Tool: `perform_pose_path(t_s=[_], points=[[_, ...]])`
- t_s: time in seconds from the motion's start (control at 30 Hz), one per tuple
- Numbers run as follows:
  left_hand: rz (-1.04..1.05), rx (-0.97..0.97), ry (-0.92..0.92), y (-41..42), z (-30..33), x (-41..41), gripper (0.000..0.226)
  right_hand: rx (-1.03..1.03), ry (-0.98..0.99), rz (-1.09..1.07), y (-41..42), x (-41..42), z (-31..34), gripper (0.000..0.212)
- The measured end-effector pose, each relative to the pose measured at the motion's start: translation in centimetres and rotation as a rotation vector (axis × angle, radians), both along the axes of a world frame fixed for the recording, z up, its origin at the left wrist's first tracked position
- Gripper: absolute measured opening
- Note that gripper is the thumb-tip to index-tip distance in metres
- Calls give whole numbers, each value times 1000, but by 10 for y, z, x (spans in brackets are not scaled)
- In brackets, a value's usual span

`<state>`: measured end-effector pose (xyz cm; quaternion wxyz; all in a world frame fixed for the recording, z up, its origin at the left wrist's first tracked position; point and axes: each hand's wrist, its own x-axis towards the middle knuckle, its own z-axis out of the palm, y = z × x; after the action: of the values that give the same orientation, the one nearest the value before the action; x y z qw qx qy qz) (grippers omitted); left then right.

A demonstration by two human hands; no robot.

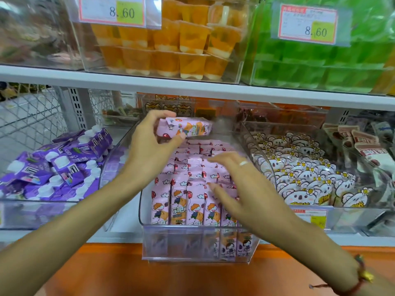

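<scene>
Left hand [152, 137] pinches a pink packet [188, 129] at frame center, above the bin [196, 246]. Right hand [241, 184] hovers open over the rows [192, 201]. Best slotted upright into the back gap.

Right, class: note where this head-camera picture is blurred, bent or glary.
Head view: the right hand smears with motion blur; the pink packet in the left hand reads sharper. Head view: white shelf edge bows from the wide lens. Head view: light hazes the clear bin front.

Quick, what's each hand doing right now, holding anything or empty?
Left hand: holding a pink snack packet.
Right hand: open, fingers spread over the bin of packets, holding nothing.
</scene>
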<state>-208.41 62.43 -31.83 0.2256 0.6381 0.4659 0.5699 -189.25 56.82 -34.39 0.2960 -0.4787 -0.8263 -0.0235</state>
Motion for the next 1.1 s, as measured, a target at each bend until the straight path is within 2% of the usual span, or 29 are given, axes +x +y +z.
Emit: perform_pose_path(t_s=[0.13,0.23,0.33,0.4,0.57,0.77,0.87,0.97,1.1], points=[[-68,-108,225,31,-4,5,41,-30,-303,-31,-2,-1,-10,52],[-103,-144,447,44,-4,7,40,-47,-294,-27,-1,-2,-9,49],[-82,-48,658,51,3,9,39,-64,-281,-23,0,-1,-8,48],[-112,-10,732,54,13,11,38,-75,-269,-15,1,0,-8,47],[-366,-197,873,72,29,31,47,-93,-272,-6,2,0,-9,46],[-221,-218,844,99,21,51,46,-91,-264,5,2,0,-10,46],[-164,-246,951,106,6,51,36,-82,-265,13,3,0,-11,46],[-256,-295,1041,107,-6,48,25,-85,-268,12,4,1,-11,46],[-326,-288,1034,101,-1,41,28,-81,-279,11,3,0,-9,46]])
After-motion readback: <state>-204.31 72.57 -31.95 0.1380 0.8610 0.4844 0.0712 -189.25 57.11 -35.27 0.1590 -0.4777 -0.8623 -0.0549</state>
